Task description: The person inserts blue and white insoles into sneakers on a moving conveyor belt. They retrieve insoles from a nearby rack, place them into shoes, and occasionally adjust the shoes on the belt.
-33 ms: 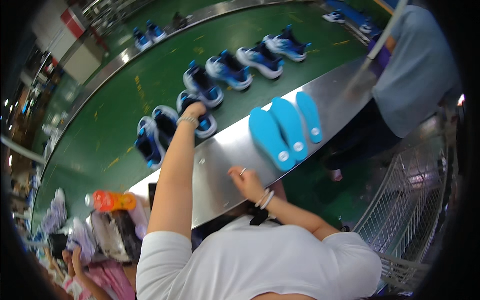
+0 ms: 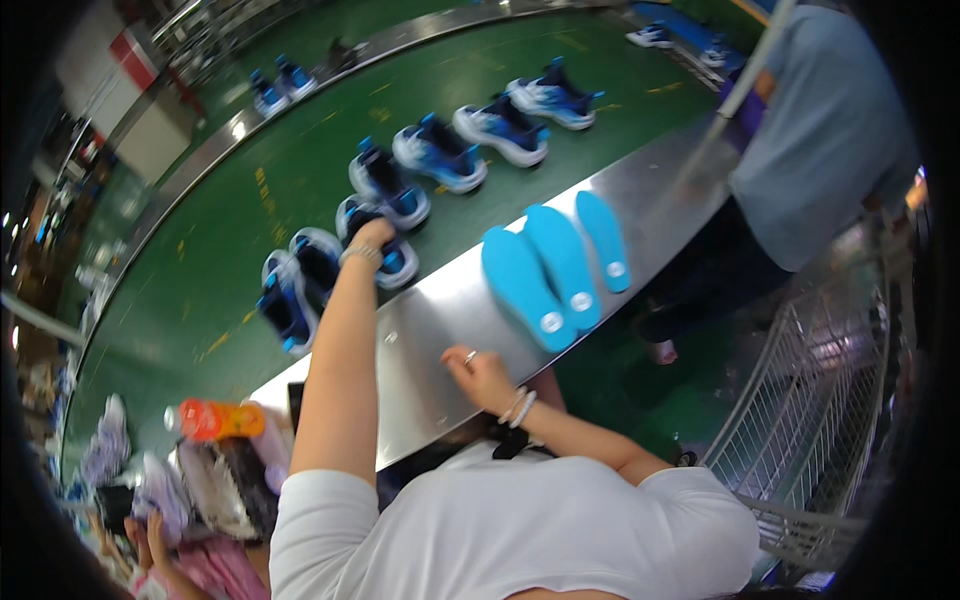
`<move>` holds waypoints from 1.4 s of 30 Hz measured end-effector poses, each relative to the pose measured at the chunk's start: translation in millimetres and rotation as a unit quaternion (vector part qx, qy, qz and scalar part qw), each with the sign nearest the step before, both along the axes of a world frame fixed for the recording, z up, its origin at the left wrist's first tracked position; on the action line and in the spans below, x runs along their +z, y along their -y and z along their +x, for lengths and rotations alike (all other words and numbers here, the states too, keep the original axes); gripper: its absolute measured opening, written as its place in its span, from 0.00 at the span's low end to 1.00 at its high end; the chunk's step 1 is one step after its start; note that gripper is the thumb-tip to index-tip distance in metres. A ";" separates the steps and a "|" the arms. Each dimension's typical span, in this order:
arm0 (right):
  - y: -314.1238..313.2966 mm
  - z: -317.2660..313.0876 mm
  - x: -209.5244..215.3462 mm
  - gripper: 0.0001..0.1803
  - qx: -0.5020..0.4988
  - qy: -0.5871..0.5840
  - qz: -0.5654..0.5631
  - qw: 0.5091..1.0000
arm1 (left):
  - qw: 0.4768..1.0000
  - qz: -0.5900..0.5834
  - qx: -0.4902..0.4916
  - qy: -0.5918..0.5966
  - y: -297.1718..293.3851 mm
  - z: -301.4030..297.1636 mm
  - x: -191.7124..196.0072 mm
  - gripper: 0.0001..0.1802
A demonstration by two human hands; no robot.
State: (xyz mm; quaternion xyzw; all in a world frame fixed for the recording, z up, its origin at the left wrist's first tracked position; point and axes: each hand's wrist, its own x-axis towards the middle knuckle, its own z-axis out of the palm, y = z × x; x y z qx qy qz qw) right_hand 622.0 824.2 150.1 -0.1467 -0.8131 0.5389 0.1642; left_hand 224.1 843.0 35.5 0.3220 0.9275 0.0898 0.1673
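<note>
My left hand (image 2: 374,236) reaches across to a blue-and-white sneaker (image 2: 398,262) on the green belt. Its fingers curl over the shoe's opening, and their tips are hidden there. My right hand (image 2: 482,378) hovers by the near side of the metal ledge (image 2: 425,325), its fingers curled together and nothing visible in them. To its right, three bright-blue insoles (image 2: 518,278) lie side by side on the ledge, a round white mark at the heel of each.
Several more blue sneakers (image 2: 430,155) line the green belt (image 2: 210,220). An orange bottle (image 2: 220,420) stands at the left end of the ledge, near bagged items. Another person in grey-blue (image 2: 820,150) is at the right, above a wire cart (image 2: 810,400). A pink-clad person sits lower left.
The whole view has shifted slightly, so belt, shoes and insoles appear a little further left and lower. My left hand stays at the same sneaker, and my right hand keeps its curled pose.
</note>
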 end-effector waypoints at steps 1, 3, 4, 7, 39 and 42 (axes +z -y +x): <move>-12.0 0.7 -1.9 0.09 -0.012 0.050 -0.032 0.998 | 0.996 -0.027 -0.008 -0.082 -22.0 11.8 8.2 0.19; -16.6 -1.0 -3.2 0.10 -0.014 0.054 -0.038 0.998 | 0.993 -0.064 0.011 -0.096 -35.1 43.0 61.1 0.20; -16.7 -0.9 -7.4 0.10 -0.014 -0.003 -0.028 0.999 | 0.990 -0.085 0.026 -0.106 -34.1 54.8 85.0 0.20; -13.7 -1.5 -14.4 0.09 -0.008 -0.037 -0.009 0.999 | 0.980 -0.145 -0.025 -0.136 -8.1 20.1 23.5 0.20; -137.2 34.9 95.8 0.16 -0.221 -0.038 0.204 0.953 | 0.939 0.164 -0.244 -0.179 -17.0 107.0 193.0 0.15; -182.3 31.8 91.0 0.30 -0.284 0.195 0.412 0.843 | 0.952 0.013 -0.169 -0.256 -36.4 97.4 173.8 0.22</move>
